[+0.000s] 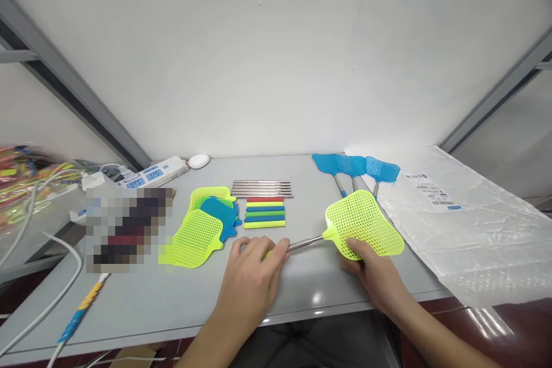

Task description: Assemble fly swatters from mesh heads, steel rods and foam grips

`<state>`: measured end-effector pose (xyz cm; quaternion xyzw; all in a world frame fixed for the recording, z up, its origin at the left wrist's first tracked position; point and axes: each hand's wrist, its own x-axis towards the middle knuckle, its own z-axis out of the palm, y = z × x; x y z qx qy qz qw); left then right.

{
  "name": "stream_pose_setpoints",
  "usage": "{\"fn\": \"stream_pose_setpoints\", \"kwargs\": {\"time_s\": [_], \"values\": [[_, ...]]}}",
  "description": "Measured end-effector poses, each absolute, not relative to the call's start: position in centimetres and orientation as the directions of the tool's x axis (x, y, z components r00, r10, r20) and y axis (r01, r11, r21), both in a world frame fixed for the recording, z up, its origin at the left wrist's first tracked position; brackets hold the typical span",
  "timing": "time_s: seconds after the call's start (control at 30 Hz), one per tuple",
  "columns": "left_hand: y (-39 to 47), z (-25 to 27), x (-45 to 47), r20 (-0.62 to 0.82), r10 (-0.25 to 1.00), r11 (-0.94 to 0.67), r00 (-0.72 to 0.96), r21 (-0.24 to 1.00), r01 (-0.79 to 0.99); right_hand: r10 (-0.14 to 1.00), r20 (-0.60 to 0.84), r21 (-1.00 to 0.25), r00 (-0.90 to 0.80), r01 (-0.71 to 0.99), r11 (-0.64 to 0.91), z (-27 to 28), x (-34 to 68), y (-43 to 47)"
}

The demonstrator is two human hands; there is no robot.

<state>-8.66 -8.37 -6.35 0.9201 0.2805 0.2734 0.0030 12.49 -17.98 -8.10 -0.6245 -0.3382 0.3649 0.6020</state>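
Observation:
Between my hands is a yellow-green fly swatter with a metal telescopic rod. My left hand wraps round its handle end, where only a sliver of yellow-green shows. My right hand pinches the lower part of the perforated head, thumb on top and fingers underneath. Beyond my left hand lie coloured handle tubes in a row, with several metal rods behind them. Loose swatter heads, yellow-green and blue, overlap to the left.
Blue fly swatters lie at the back right, by a white plastic mailer bag that overhangs the table edge. On the left are a power strip, a white cable, a blurred-out object and bagged colourful items.

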Motion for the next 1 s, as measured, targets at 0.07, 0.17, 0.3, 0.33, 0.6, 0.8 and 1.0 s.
{"fn": "stream_pose_setpoints", "kwargs": {"time_s": [0.07,0.17,0.3,0.33,0.6,0.8,1.0], "values": [[-8.3,-6.4,-8.6,0.501,0.497,-0.858,0.708,0.161,0.488,0.865,-0.116,-0.992,0.489,-0.096,-0.078,-8.2,12.8,-18.1],[-8.3,-6.4,-8.7,0.504,0.479,-0.87,0.719,0.165,0.464,0.878,-0.162,-0.978,0.451,-0.189,-0.083,-8.2,12.9,-18.2],[-8.3,-6.6,-8.7,0.497,0.472,-0.873,0.728,0.152,0.463,0.939,-0.139,-0.981,0.314,-0.174,-0.087,-8.0,12.6,-18.1],[-8.3,-6.7,-8.8,0.495,0.471,-0.874,0.73,0.151,0.461,0.946,-0.133,-0.983,0.295,-0.16,-0.089,-7.9,12.5,-18.0],[-8.6,-7.0,-8.5,0.551,0.419,-0.878,0.722,0.044,0.476,0.977,-0.091,-0.994,0.191,0.034,-0.1,-6.6,12.3,-17.6],[-8.8,-6.9,-8.2,0.588,0.399,-0.877,0.704,0.021,0.48,0.988,-0.046,-0.997,0.147,0.049,-0.053,-7.0,12.3,-17.6],[-8.9,-6.7,-8.1,0.558,0.406,-0.89,0.723,0.062,0.452,0.972,-0.073,-0.991,0.222,0.095,-0.096,-6.5,11.5,-17.9]]}}
